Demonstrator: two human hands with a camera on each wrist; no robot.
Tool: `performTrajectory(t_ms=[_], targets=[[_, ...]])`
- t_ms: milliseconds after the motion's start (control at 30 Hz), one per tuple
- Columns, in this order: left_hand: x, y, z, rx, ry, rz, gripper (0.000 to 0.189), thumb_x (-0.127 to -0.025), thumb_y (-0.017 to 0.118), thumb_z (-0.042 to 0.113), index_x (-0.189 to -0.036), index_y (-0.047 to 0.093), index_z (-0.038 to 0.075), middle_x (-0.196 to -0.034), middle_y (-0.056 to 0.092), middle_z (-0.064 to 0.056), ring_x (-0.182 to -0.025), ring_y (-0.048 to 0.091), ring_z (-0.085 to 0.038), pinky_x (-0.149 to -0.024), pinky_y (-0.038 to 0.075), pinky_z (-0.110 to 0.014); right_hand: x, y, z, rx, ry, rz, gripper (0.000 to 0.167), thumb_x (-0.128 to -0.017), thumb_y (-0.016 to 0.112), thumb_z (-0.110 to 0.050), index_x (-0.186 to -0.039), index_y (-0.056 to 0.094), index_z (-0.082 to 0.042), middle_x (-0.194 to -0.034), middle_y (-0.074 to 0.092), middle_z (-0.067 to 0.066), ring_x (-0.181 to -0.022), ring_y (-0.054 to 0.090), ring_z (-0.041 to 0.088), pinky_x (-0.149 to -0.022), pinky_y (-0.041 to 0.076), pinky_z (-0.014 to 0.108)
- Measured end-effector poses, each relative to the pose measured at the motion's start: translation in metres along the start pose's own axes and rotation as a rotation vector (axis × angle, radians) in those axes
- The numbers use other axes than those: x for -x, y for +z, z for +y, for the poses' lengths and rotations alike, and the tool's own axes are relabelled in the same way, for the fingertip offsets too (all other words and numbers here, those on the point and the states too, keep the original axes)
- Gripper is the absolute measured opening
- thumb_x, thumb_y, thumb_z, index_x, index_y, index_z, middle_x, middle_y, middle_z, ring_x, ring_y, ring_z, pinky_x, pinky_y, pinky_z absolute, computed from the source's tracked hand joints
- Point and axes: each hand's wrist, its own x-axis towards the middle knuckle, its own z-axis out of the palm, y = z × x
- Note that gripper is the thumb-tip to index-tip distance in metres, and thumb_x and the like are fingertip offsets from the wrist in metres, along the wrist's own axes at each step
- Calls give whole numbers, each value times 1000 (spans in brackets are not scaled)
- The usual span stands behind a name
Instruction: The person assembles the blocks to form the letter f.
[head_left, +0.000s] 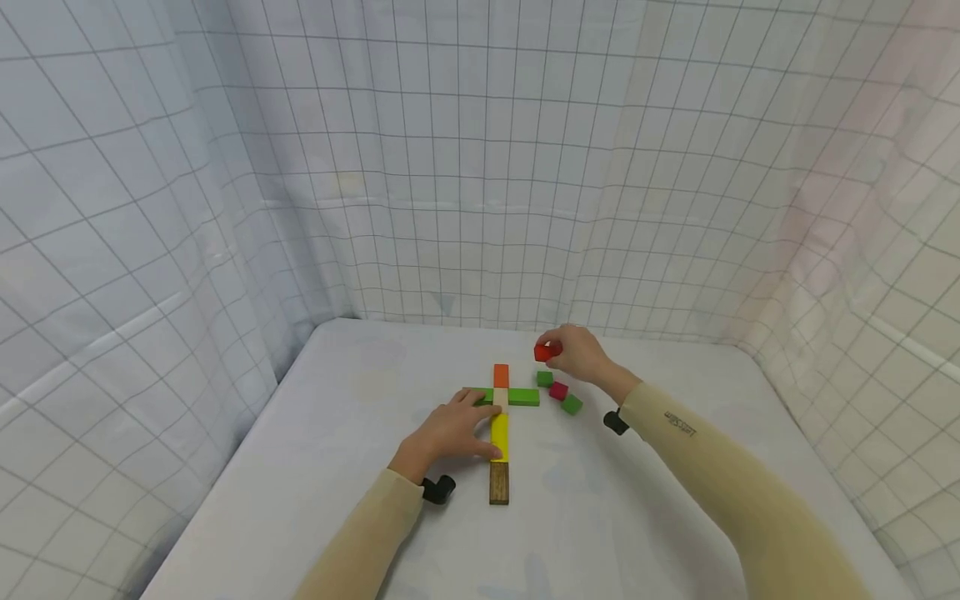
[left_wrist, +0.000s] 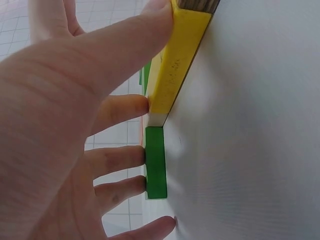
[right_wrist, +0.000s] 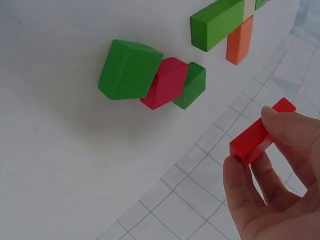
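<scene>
My right hand pinches a red block between thumb and fingers, above the table's far part. My left hand rests with spread fingers over a cross-shaped row of blocks. Its thumb and index finger touch the yellow block, and other fingers touch the left green block. A pale block lies at the crossing, with an orange block beyond it. The right green block forms the other arm. A brown wooden block ends the row nearest me.
Right of the cross lie a far green block, a crimson block and a nearer green block, close together. They sit on a white-covered table. Grid-patterned white curtains enclose the back and sides.
</scene>
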Motion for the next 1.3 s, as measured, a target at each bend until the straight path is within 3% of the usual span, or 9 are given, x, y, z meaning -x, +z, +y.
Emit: performTrajectory(t_ms=[600, 767, 967, 1300], targets=[[-2, 5, 2, -2, -9, -25, 82, -79, 75, 67, -148, 53, 27, -158, 36, -10, -145, 30, -32, -105, 39, -59, -35, 4, 8, -10, 28, -18, 35, -89, 74, -5, -123, 72, -13, -113, 66, 10, -101, 57, 28, -85, 53, 38], [-2, 3, -1, -9, -12, -5, 81, -79, 75, 66, -147, 54, 26, -158, 36, -10, -146, 28, -33, -104, 39, -60, -49, 7, 6, -9, 4, -25, 35, -88, 75, -4, -122, 72, -12, -113, 67, 10, -101, 58, 28, -87, 53, 39], [-1, 1, -3, -23, -3, 7, 81, -79, 75, 66, -146, 55, 25, -157, 38, -10, -143, 31, -31, -101, 42, -60, -62, 16, 3, 33, -21, -54, 37, -88, 75, -3, -123, 72, -12, -116, 67, 11, -104, 57, 28, -93, 51, 40], [1, -2, 1, -2, 11, 3, 81, -80, 76, 63, -147, 55, 24, -157, 37, -11, -146, 28, -35, -102, 40, -62, -69, 34, 6, 87, -37, -106, 38, -87, 73, 0, -123, 73, -13, -118, 66, 7, -105, 54, 25, -94, 49, 39]])
